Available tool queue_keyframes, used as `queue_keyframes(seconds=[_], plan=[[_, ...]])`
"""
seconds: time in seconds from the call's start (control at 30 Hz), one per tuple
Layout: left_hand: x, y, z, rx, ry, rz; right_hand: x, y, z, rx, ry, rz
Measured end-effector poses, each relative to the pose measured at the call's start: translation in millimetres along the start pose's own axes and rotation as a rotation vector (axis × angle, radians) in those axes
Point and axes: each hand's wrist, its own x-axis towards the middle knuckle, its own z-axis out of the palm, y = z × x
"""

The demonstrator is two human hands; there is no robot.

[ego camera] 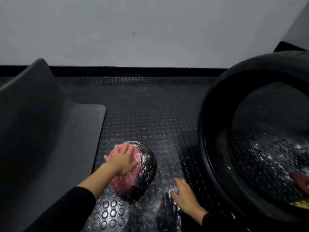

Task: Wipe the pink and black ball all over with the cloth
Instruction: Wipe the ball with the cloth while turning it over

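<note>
Fingers of the right hand (185,198) are hanging blurred over the floor mat (142,114) at the frame's lower centre, with no cloth plainly showing.
Whether they are pinching the dark shape (168,206) beside them cannot be told. Just beyond, the left hand (122,160) is pressing spread fingers onto the pink side of the pink and black ball (147,169), which is sitting white-streaked on the mat; most of the wiping is seemingly still remaining.
</note>
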Motion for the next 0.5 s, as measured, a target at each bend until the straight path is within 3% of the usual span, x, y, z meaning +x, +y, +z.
queue_keyframes(seconds=[0.13, 0.27, 0.37, 0.5], plan=[[18.1, -2.9, 3.8, 0.157, 0.036, -0.009, -17.6, 43.2, 11.3, -0.179, -0.088, 0.124], [44.5, 40.3, 19.9, 0.287, 0.115, 0.173, -17.7, 59.0, 20.8, -0.223, -0.110, 0.239], [53.1, 98.6, 49.3, 0.287, 0.022, 0.351, -18.3, 70.6, 26.4, -0.217, -0.145, 0.322], [63.1, 142.5, 102.1, 0.223, -0.125, 0.394, -26.9, 81.3, 30.2, -0.208, -0.174, 0.390]])
